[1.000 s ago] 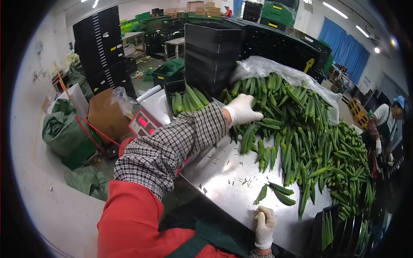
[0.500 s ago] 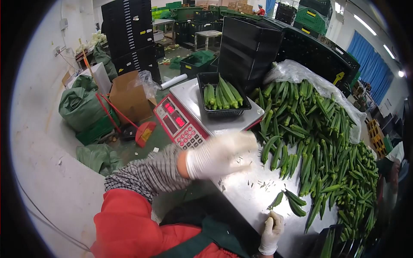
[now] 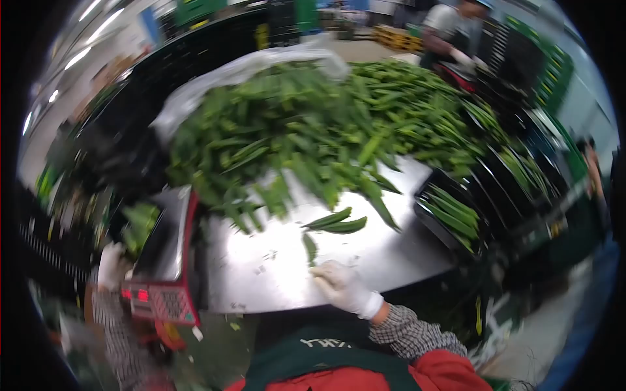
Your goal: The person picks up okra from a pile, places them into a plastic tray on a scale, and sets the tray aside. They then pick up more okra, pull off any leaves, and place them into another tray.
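At far left, my gloved left hand (image 3: 112, 266) is closed on the near edge of a black tray (image 3: 117, 225) of okra pods (image 3: 140, 225). The tray is beside the scale's plate; blur hides the exact grip. The red scale (image 3: 163, 301) has lit red digits. On the metal table, my gloved right hand (image 3: 342, 287) is curled, thumb and fingers pinched at the lower end of a single okra pod (image 3: 310, 249). Two more okra pods (image 3: 338, 223) lie just beyond it. A large heap of okra (image 3: 280, 130) covers the table's far side.
A clear plastic sheet (image 3: 254, 68) lies along the heap's back edge. At right stand a black tray of okra (image 3: 450, 215) and further trays. Another person (image 3: 450, 39) works at the back right. Small scraps dot the metal table (image 3: 261, 287).
My view has swung right. My left hand has gone from above the scale's near side to the tray, which is now off the plate's side. My right hand stays by the same pod.
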Available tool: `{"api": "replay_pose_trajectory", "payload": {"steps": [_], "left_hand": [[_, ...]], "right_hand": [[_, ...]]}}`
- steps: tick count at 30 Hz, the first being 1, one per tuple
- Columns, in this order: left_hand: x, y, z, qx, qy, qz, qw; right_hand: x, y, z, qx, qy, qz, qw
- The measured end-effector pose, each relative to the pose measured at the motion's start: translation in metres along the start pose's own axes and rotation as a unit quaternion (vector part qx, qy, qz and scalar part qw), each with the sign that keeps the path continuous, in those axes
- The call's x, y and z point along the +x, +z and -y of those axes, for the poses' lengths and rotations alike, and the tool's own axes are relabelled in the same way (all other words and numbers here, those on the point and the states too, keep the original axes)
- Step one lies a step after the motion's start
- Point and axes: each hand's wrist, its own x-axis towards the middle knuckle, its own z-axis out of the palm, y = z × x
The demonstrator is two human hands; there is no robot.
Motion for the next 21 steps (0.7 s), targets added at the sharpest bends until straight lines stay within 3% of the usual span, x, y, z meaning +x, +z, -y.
{"api": "replay_pose_trajectory", "payload": {"steps": [1, 3, 5, 7, 11, 13, 15, 17, 18, 20, 21], "left_hand": [[0.0, 0.0, -0.001, 0.001, 0.021, 0.023, 1.0], [-0.048, 0.081, -0.04, 0.02, 0.015, -0.038, 0.999], [-0.054, 0.104, -0.048, 0.025, 0.065, 0.075, 0.995], [-0.07, 0.176, -0.065, -0.007, 0.116, 0.162, 0.98], [-0.072, 0.296, -0.083, -0.019, 0.115, 0.328, 0.937], [-0.086, 0.385, -0.09, -0.031, 0.079, 0.377, 0.922], [-0.094, 0.432, -0.09, -0.042, 0.048, 0.425, 0.903], [-0.104, 0.465, -0.091, -0.024, 0.031, 0.459, 0.888], [-0.104, 0.477, -0.09, -0.012, 0.021, 0.469, 0.883], [-0.109, 0.496, -0.085, -0.014, 0.011, 0.479, 0.877], [-0.11, 0.504, -0.083, -0.016, 0.007, 0.483, 0.875]], "right_hand": [[-0.003, -0.001, -0.001, -0.011, 0.006, -0.006, 1.0], [-0.002, 0.004, -0.004, -0.015, 0.0, 0.005, 1.0], [-0.001, 0.004, -0.004, -0.013, -0.002, 0.007, 1.0], [-0.001, 0.003, -0.004, -0.005, -0.005, 0.009, 1.0], [-0.001, -0.002, -0.004, 0.022, -0.034, -0.011, 0.999], [-0.013, -0.02, 0.01, 0.038, 0.011, -0.008, 0.999], [-0.022, -0.025, 0.011, 0.089, 0.005, -0.014, 0.996], [-0.035, -0.081, 0.042, 0.091, -0.009, -0.159, 0.983], [-0.042, -0.115, 0.036, 0.019, -0.049, -0.186, 0.981], [-0.057, -0.18, 0.058, -0.089, 0.058, -0.316, 0.943], [-0.062, -0.204, 0.057, -0.153, 0.069, -0.386, 0.907]]}}
